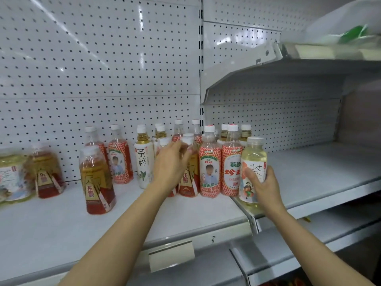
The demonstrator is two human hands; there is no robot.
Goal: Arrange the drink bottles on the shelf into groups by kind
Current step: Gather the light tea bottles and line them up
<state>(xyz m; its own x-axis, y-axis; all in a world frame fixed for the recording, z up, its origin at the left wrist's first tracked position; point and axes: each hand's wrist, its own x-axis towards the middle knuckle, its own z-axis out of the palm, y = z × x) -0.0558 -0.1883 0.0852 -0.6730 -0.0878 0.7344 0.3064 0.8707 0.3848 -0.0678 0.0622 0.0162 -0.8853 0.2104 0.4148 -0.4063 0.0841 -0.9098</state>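
On the white shelf [61,228] stand several drink bottles of mixed kinds. My left hand [171,162] wraps around an amber tea bottle with a red-gold label [188,180] near the middle of the row. My right hand [261,184] grips a pale yellow tea bottle with a white label [252,162] at the seam between the two shelf sections. Right of the amber bottle stand two bottles with red-dotted labels [209,170]. Another amber tea bottle [97,180] stands alone toward the front left. A white-labelled tea bottle [143,159] stands left of my left hand.
More bottles line the pegboard back wall [103,58]; further amber and pale bottles [18,174] sit blurred at the far left. The right shelf section [319,168] is bare. An upper shelf [288,67] overhangs it, with a plastic bag [350,27] on top. A price-tag holder [171,254] hangs on the front edge.
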